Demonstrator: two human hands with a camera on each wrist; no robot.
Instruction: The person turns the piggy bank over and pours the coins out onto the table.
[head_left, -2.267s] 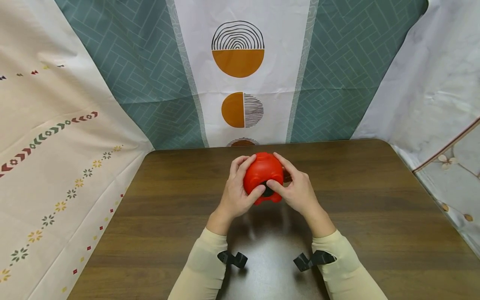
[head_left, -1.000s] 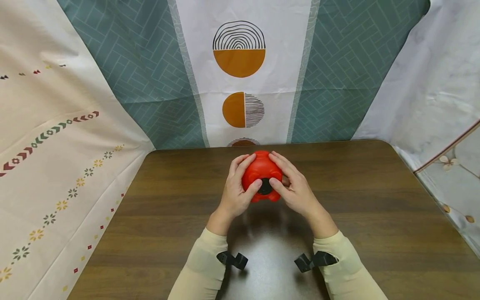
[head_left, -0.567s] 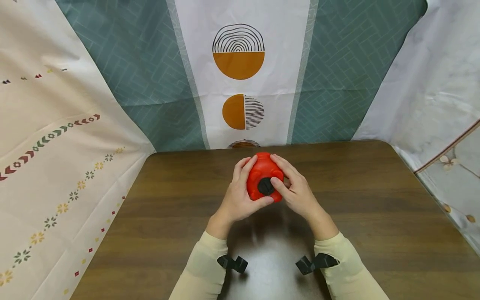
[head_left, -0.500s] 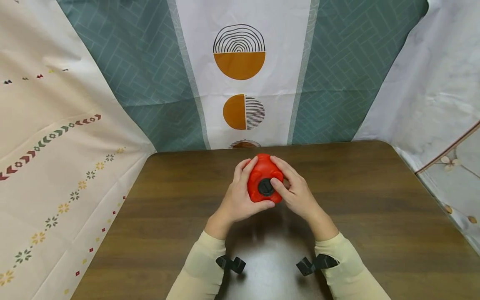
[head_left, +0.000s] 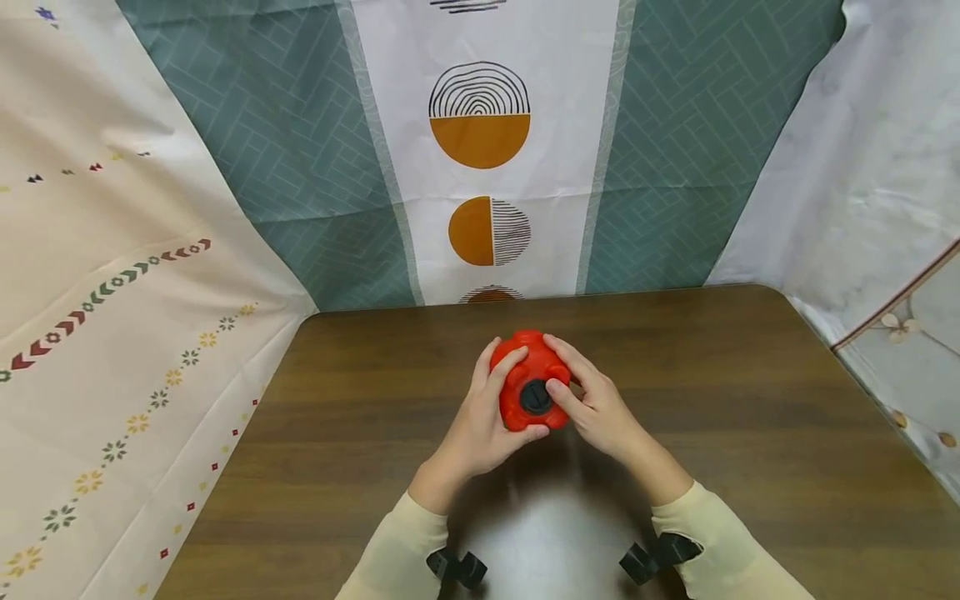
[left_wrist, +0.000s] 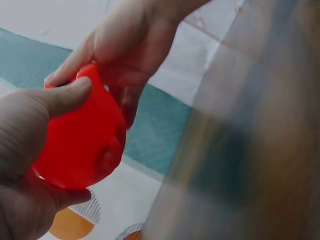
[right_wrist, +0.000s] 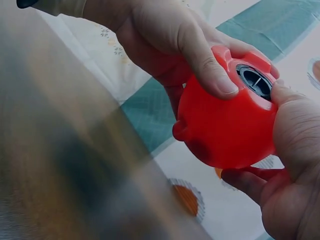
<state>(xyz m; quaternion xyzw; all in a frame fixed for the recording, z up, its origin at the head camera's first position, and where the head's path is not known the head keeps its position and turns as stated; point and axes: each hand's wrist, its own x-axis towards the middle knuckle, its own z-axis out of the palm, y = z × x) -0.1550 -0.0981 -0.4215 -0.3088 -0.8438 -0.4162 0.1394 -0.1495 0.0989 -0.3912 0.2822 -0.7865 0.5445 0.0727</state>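
Note:
Both hands hold a round red plastic piggy bank above the middle of the table. Its underside, with stubby feet around a black plug, faces the person. The left hand grips the left side, fingers over the far edge and thumb along the near edge. On the other side the right hand holds the bank, its thumb tip at the plug's right edge. In the right wrist view a raised bar crosses the plug's round face. The left wrist view shows the smooth red body between the hands.
A brown wood-grain table lies under the hands. Patterned cloths hang around it: a teal and white one behind, a cream one at left, a white one at right. Black camera mounts sit on both wrists.
The piggy bank has tilted so its plug shows fully. The left thumb has slid off the plug's side to the near edge. Lately both hands and the bank have come nearer the person.

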